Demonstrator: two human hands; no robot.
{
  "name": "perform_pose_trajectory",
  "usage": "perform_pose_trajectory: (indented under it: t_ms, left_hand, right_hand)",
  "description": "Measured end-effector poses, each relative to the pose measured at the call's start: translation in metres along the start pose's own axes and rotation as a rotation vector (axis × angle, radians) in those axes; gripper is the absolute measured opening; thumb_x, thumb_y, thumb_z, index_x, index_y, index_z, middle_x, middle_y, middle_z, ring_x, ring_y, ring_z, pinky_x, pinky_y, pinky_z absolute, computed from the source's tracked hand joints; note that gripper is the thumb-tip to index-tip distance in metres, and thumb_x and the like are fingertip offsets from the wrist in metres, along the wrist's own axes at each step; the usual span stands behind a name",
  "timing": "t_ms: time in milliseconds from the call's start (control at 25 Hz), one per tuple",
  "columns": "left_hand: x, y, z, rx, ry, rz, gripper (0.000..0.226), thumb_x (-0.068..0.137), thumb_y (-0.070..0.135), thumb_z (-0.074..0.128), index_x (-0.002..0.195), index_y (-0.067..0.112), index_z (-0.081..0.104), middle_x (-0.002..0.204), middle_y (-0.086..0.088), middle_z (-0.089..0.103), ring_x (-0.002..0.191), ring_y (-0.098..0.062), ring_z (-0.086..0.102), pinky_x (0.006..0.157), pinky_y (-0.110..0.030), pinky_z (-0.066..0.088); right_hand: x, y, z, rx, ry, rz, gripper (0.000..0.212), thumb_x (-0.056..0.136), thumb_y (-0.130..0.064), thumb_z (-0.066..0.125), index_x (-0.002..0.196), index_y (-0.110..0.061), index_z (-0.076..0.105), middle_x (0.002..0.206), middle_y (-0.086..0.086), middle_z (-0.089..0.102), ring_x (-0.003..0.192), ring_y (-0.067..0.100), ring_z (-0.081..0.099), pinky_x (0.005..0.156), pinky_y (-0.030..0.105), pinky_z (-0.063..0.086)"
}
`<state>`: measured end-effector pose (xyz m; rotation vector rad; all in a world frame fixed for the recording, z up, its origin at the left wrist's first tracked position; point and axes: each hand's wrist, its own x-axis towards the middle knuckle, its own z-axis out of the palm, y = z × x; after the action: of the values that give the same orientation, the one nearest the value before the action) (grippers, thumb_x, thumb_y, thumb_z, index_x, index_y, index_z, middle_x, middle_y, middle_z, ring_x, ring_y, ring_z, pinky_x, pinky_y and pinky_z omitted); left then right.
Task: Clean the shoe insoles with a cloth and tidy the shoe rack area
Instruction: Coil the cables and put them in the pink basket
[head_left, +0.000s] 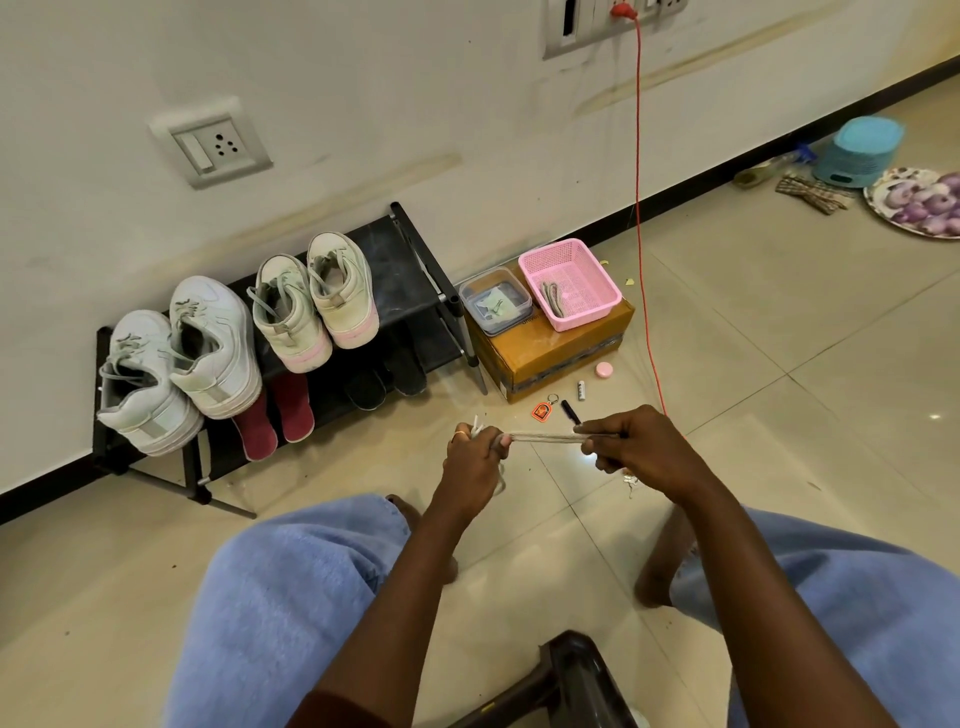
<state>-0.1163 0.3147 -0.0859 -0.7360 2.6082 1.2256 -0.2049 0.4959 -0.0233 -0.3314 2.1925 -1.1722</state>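
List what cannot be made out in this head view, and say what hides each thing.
- Item stretched between left hand and right hand: both ends buried in the fists; lace or cloth strip, unclear.
- Contents of clear box: blurred through the lid.
- Dark footwear on the rack's lower shelf: shadowed by the upper shelf.
- Floral plate: cut off by the right edge.
- Keychain print: too small.

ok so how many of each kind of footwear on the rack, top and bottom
White sneakers, top shelf: 2
Cream high-tops with pink soles, top shelf: 2
Maroon slippers, lower shelf: 2
Black slippers, lower shelf: 2
Total: 8
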Motion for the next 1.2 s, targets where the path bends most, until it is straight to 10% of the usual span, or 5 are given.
perform_pose_trajectory:
  t_ms: [200,360,600,840,1200]
  left_hand:
    - [-0.004,0.003,-0.004,-0.145,0.066,0.021,0.017,0.100,0.026,0.040,0.111,0.022,0.052,0.116,-0.017,0.047,0.108,-0.035,0.050,0.089,-0.035,0.040]
    - [-0.009,0.018,-0.009,-0.642,0.173,-0.003,0.061,0.096,0.011,0.050,0.144,0.030,0.019,0.087,-0.006,0.047,0.080,-0.017,0.053,0.088,-0.035,0.045]
    - [-0.016,0.034,-0.001,-0.835,0.116,-0.032,0.032,0.103,0.017,0.032,0.092,0.018,0.062,0.076,0.004,0.057,0.069,-0.010,0.046,0.064,-0.020,0.037]
    - [-0.024,0.053,0.003,-0.981,0.038,-0.027,0.030,0.103,0.013,0.031,0.096,0.016,0.060,0.090,-0.001,0.065,0.086,-0.012,0.061,0.087,-0.028,0.048]
    - [-0.023,0.056,0.008,-1.171,0.041,-0.131,0.031,0.103,0.019,0.029,0.095,0.008,0.057,0.086,-0.011,0.060,0.082,-0.023,0.052,0.076,-0.031,0.045]
  right_hand:
    - [-0.001,-0.005,-0.006,0.088,0.109,-0.004,0.022,0.085,0.005,0.057,0.106,0.005,0.066,0.085,0.016,0.069,0.062,0.012,0.065,0.056,0.003,0.045]
    - [0.000,-0.015,0.002,-0.357,0.191,-0.208,0.022,0.085,0.006,0.058,0.101,-0.001,0.070,0.097,0.014,0.069,0.085,0.021,0.064,0.066,-0.001,0.036]
    - [-0.006,-0.037,0.026,-0.505,0.057,-0.328,0.024,0.087,-0.004,0.058,0.107,-0.010,0.069,0.106,0.008,0.069,0.094,0.016,0.062,0.084,0.021,0.045]
    - [-0.012,-0.045,0.046,-0.286,0.239,-0.325,0.015,0.085,-0.010,0.064,0.099,-0.008,0.067,0.091,0.010,0.071,0.073,0.008,0.055,0.073,0.015,0.044]
    - [-0.013,-0.046,0.055,-0.115,0.288,-0.241,0.036,0.086,-0.012,0.063,0.119,-0.014,0.049,0.100,0.008,0.068,0.083,0.010,0.062,0.071,0.009,0.043]
